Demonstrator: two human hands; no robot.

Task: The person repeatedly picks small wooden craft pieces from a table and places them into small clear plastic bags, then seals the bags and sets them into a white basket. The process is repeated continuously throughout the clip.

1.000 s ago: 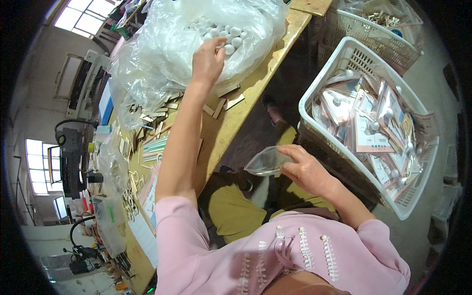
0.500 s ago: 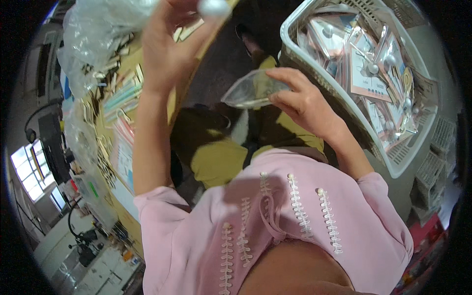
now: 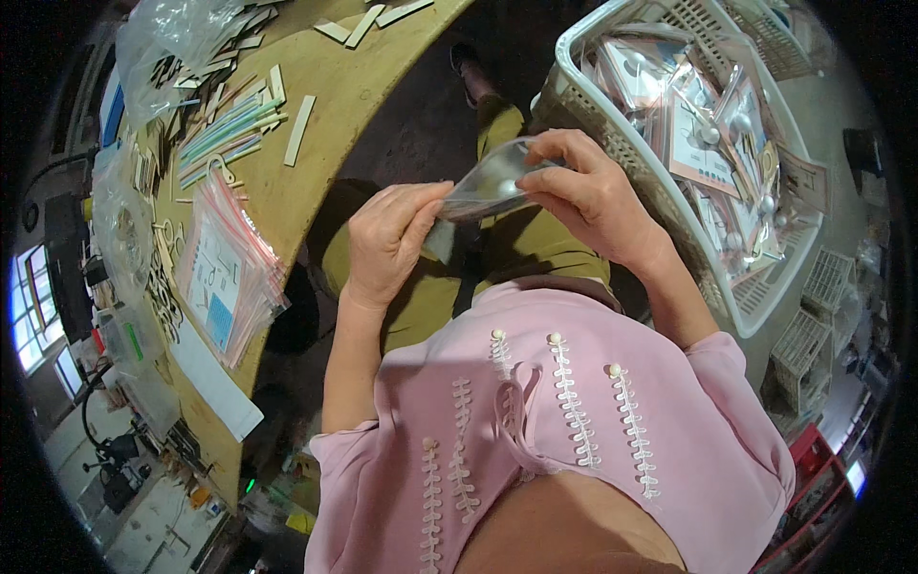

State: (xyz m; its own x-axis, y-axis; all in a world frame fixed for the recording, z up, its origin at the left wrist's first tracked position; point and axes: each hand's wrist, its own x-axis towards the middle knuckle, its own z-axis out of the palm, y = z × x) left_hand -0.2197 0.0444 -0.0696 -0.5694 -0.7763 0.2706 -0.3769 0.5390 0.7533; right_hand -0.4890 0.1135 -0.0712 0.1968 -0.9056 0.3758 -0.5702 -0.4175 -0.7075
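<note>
Over my lap, a clear plastic zip bag (image 3: 475,191) is stretched between my two hands with its mouth parted. My left hand (image 3: 387,237) pinches the bag's left corner between thumb and fingers. At the opposite side, my right hand (image 3: 601,199) grips the bag's edge with bent fingers. A white ball (image 3: 508,187) shows at the bag's opening near my right fingertips; whether it lies fully inside is hard to make out.
On the wooden table (image 3: 316,191) at left lie pale wooden sticks (image 3: 299,131), coloured straws (image 3: 225,134), a stack of zip bags with printed cards (image 3: 225,277) and a white paper strip (image 3: 215,383). At right, a white plastic basket (image 3: 622,182) holds several filled bags (image 3: 703,143).
My left hand has come down from over the table with the white ball, now at the bag, and grips the bag's left corner. My right hand keeps its hold on the bag.
</note>
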